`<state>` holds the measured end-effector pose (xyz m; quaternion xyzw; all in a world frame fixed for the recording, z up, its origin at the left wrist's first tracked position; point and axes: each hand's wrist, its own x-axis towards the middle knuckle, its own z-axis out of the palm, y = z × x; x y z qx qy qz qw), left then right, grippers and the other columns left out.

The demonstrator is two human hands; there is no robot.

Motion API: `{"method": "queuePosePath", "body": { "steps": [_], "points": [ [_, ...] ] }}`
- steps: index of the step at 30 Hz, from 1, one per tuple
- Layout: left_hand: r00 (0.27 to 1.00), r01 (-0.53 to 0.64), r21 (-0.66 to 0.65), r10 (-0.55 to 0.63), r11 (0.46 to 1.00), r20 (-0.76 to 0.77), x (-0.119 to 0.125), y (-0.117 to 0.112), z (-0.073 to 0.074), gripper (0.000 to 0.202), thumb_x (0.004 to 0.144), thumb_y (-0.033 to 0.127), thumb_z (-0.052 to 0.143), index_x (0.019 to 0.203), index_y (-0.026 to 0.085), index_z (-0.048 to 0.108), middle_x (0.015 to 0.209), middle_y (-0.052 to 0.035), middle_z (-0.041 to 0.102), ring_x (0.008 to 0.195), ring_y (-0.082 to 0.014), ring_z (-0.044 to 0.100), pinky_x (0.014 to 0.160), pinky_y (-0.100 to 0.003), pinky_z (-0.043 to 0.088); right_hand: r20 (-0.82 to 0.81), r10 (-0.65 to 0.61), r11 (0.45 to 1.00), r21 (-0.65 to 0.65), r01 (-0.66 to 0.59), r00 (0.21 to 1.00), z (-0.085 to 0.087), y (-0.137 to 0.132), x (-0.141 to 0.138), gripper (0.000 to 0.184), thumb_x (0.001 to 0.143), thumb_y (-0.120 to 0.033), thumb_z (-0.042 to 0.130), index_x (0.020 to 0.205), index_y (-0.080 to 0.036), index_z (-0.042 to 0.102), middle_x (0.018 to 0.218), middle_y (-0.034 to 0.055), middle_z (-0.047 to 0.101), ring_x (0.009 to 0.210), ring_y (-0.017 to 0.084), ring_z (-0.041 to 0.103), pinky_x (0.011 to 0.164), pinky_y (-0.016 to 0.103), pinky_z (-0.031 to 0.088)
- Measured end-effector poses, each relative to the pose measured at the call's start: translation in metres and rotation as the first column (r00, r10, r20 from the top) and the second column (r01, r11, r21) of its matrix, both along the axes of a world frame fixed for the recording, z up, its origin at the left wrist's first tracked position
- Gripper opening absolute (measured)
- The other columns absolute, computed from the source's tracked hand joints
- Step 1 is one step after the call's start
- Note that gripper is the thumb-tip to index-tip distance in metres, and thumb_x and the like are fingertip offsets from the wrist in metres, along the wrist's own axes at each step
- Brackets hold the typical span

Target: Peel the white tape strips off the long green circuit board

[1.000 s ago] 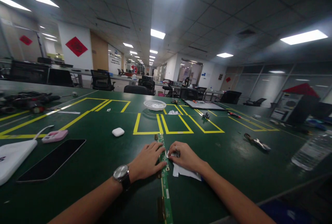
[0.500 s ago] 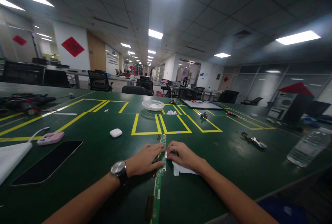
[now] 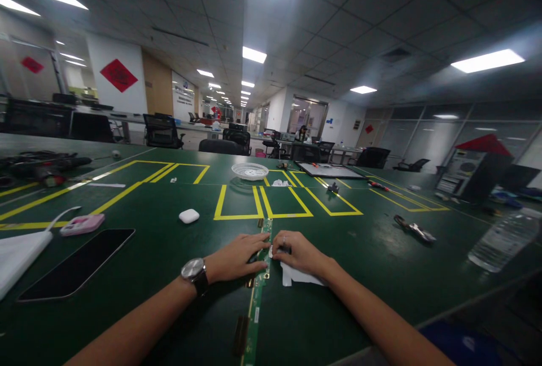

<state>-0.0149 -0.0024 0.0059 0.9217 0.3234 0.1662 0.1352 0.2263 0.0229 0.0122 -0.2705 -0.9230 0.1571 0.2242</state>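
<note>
A long, narrow green circuit board (image 3: 253, 321) lies lengthwise on the table in front of me, with brownish flex tabs along its left edge. My left hand (image 3: 243, 256), below a wristwatch (image 3: 193, 273), rests on the board's far part, fingers stretched out and thumb apart. At the board's right edge, my right hand (image 3: 294, 250) has its fingertips pinched together on a bit of white. A white tissue (image 3: 298, 277) shows under that hand and wrist; the pinched fingers hide how much of it they hold.
On the left are a black phone (image 3: 78, 264), a pink case (image 3: 82, 223) and a white earbud case (image 3: 188, 216). A white basket (image 3: 249, 171) stands farther back. To the right lie a metal tool (image 3: 415, 229) and a clear water bottle (image 3: 502, 242). Yellow tape marks the green table (image 3: 359, 298).
The board's near end has swung slightly to the left. Both hands stay almost where they were, with only tiny finger shifts.
</note>
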Motion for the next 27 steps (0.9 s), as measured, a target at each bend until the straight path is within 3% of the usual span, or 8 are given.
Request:
{"method": "queuePosePath", "body": {
  "steps": [19, 27],
  "points": [
    [1.000, -0.008, -0.063, 0.009, 0.998, 0.012, 0.002, 0.005, 0.005, 0.052, 0.094, 0.041, 0.059, 0.141, 0.022, 0.049, 0.153, -0.0099, 0.040, 0.139, -0.0274, 0.041, 0.115, -0.045, 0.032, -0.004, -0.029, 0.999, -0.017, 0.029, 1.000, 0.003, -0.002, 0.001, 0.005, 0.085, -0.023, 0.069, 0.088, -0.019, 0.069, 0.092, 0.0028, 0.068, 0.087, 0.016, 0.063, 0.081, 0.027, 0.047],
    [0.995, -0.012, -0.133, 0.025, 0.991, 0.093, 0.004, 0.005, 0.001, 0.060, 0.091, 0.040, 0.062, 0.145, 0.022, 0.043, 0.152, -0.0098, 0.042, 0.138, -0.0270, 0.042, 0.116, -0.045, 0.030, -0.037, -0.083, 0.996, 0.024, 0.084, 0.996, -0.010, -0.001, 0.001, 0.005, 0.084, -0.022, 0.071, 0.087, -0.019, 0.069, 0.089, 0.0021, 0.069, 0.088, 0.016, 0.063, 0.082, 0.028, 0.047]
  ]
}}
